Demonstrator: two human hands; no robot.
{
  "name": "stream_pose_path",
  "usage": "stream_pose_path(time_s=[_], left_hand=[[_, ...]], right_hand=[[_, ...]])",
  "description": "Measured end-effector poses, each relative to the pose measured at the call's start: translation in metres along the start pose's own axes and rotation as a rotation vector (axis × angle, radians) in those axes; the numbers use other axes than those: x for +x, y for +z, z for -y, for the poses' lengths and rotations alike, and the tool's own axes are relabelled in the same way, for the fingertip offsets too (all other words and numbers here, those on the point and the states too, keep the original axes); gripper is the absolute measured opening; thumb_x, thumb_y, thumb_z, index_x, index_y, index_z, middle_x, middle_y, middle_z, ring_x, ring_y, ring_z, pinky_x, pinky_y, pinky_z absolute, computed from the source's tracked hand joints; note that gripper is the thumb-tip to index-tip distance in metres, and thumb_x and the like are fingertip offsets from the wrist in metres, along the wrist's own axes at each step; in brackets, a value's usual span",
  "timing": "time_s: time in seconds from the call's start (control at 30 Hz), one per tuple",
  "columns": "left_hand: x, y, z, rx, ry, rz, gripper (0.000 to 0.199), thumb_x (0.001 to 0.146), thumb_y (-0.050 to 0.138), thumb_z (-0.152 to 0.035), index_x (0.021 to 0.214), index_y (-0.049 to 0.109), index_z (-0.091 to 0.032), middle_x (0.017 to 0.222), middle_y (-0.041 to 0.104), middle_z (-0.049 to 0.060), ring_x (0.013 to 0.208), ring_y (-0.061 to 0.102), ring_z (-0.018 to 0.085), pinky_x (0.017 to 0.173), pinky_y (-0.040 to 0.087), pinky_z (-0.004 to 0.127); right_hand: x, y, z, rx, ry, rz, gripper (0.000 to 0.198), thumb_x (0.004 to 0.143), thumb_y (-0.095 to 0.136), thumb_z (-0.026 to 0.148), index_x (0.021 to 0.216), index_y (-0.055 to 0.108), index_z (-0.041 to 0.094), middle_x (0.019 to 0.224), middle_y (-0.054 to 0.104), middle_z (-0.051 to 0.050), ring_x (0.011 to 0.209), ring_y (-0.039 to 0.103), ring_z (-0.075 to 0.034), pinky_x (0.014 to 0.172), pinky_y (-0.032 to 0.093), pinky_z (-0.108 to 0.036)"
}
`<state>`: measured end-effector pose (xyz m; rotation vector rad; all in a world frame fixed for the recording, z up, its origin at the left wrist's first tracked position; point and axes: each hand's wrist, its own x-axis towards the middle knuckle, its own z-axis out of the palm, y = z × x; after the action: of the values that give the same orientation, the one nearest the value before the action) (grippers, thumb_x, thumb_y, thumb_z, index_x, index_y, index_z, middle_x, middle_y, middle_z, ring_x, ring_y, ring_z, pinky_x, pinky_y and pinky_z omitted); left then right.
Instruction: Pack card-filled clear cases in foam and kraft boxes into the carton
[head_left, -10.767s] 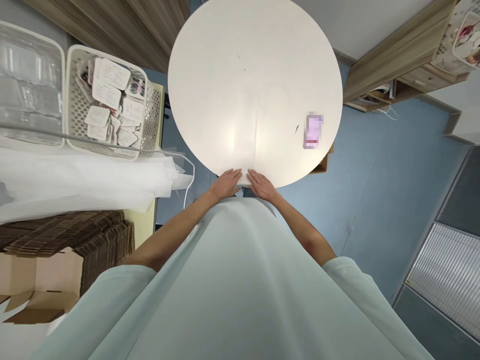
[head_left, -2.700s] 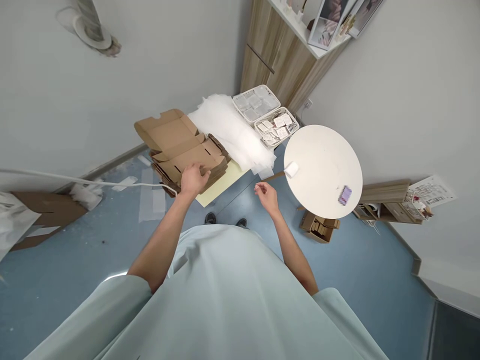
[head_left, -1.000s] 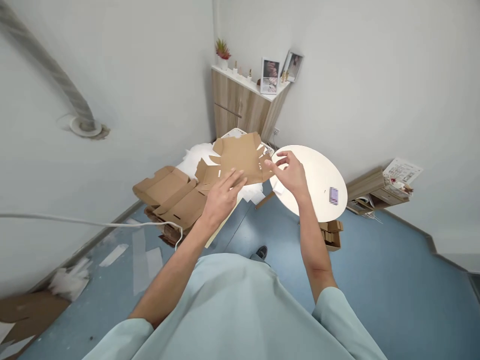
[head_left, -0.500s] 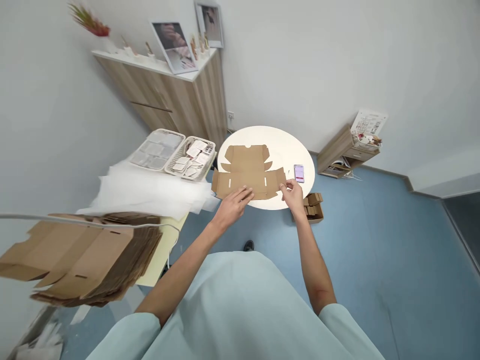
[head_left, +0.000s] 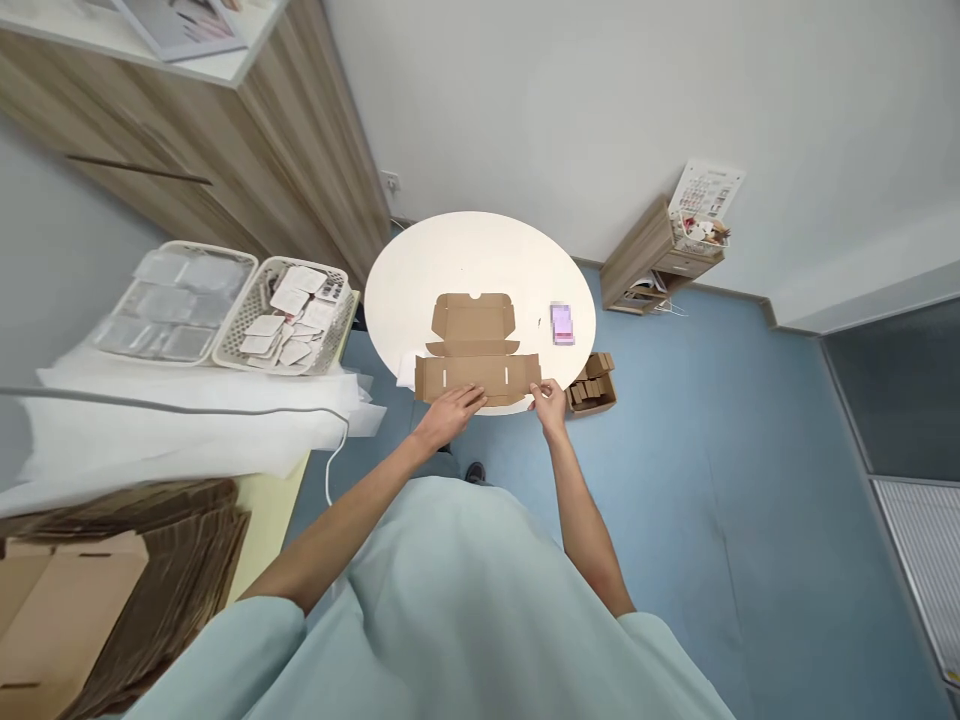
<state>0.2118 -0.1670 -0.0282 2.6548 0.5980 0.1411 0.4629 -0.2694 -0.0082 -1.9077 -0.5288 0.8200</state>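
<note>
An unfolded brown cardboard box (head_left: 474,373) lies on the white round table (head_left: 420,260), its lid panel toward the wall and its slotted panel toward me. Small flaps at its sides stand partly raised. My left hand (head_left: 450,415) rests at the near edge, fingers stretched out together over the cardboard. At the near right corner, my right hand (head_left: 550,406) has its thumb and fingers closed on the side flap. A phone (head_left: 562,324) with a lit screen lies to the right of the box.
Two white baskets (head_left: 217,355) with clear packs and white cards stand at left, beside white foam sheets (head_left: 187,430). Nearer me is a stack of flat cardboard (head_left: 172,590). A carton of small boxes (head_left: 592,395) sits on the floor, right of the table. A low shelf (head_left: 637,260) stands by the wall.
My view has shifted, so the table sits further left in the picture. The box's near panel and side flaps look more folded up. Both hands stay at its near edge.
</note>
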Motion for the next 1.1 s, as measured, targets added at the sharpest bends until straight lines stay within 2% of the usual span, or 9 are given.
stream_pose_path(time_s=[0.1,0.3,0.5,0.63,0.8,0.93,1.1], left_hand=[[0.018,0.013,0.021,-0.028,0.023,0.062,0.062,0.097,0.048,0.007,0.147,0.076,-0.019,0.162,0.066,0.018,0.157,0.059,0.030,0.130,0.048,0.052],[0.050,0.033,0.056,-0.031,0.097,0.200,0.059,0.097,0.052,0.006,0.141,0.078,-0.023,0.150,0.074,0.016,0.146,0.068,0.027,0.123,0.053,0.044],[0.051,0.039,0.087,-0.066,0.092,0.285,0.056,0.095,0.058,-0.001,0.146,0.072,-0.021,0.143,0.075,0.018,0.131,0.073,0.027,0.112,0.057,0.039],[0.045,0.038,0.105,-0.107,0.018,0.347,0.043,0.097,0.059,-0.012,0.137,0.073,-0.022,0.131,0.075,0.017,0.118,0.074,0.028,0.102,0.058,0.039],[0.044,0.033,0.108,-0.163,-0.093,0.395,0.030,0.100,0.059,-0.016,0.122,0.078,-0.021,0.131,0.073,0.017,0.118,0.073,0.030,0.101,0.058,0.041],[0.048,0.030,0.106,-0.178,-0.149,0.394,0.030,0.098,0.057,-0.012,0.111,0.083,-0.020,0.125,0.075,0.018,0.120,0.073,0.030,0.101,0.058,0.039],[0.058,0.022,0.102,-0.187,-0.208,0.382,0.026,0.094,0.057,-0.011,0.092,0.082,-0.018,0.101,0.077,0.016,0.099,0.076,0.028,0.089,0.059,0.038]], right_hand=[[0.014,0.011,-0.011,0.004,0.107,-0.053,0.029,0.088,0.073,0.046,0.089,0.052,0.025,0.093,0.075,0.001,0.045,0.057,-0.008,0.052,0.046,-0.023],[0.032,0.032,-0.022,-0.006,0.249,-0.134,0.029,0.084,0.076,0.041,0.083,0.051,0.026,0.065,0.063,0.008,0.040,0.050,-0.009,0.046,0.038,-0.021],[0.038,0.045,-0.024,-0.022,0.334,-0.232,0.024,0.085,0.078,0.035,0.084,0.055,0.024,0.058,0.059,0.009,0.041,0.050,-0.010,0.043,0.038,-0.020],[0.044,0.047,-0.024,-0.057,0.371,-0.257,0.020,0.089,0.078,0.032,0.089,0.061,0.022,0.063,0.064,0.007,0.041,0.054,-0.009,0.044,0.040,-0.019],[0.056,0.047,-0.024,-0.135,0.413,-0.230,0.013,0.092,0.076,0.023,0.094,0.064,0.018,0.073,0.068,0.005,0.041,0.057,-0.007,0.045,0.044,-0.018],[0.067,0.044,-0.028,-0.225,0.427,-0.183,0.008,0.094,0.073,0.020,0.095,0.066,0.017,0.075,0.069,0.003,0.046,0.064,-0.008,0.050,0.050,-0.018],[0.085,0.033,-0.033,-0.378,0.383,-0.099,0.006,0.094,0.070,0.017,0.088,0.067,0.018,0.080,0.071,0.004,0.050,0.066,-0.007,0.057,0.053,-0.017]])
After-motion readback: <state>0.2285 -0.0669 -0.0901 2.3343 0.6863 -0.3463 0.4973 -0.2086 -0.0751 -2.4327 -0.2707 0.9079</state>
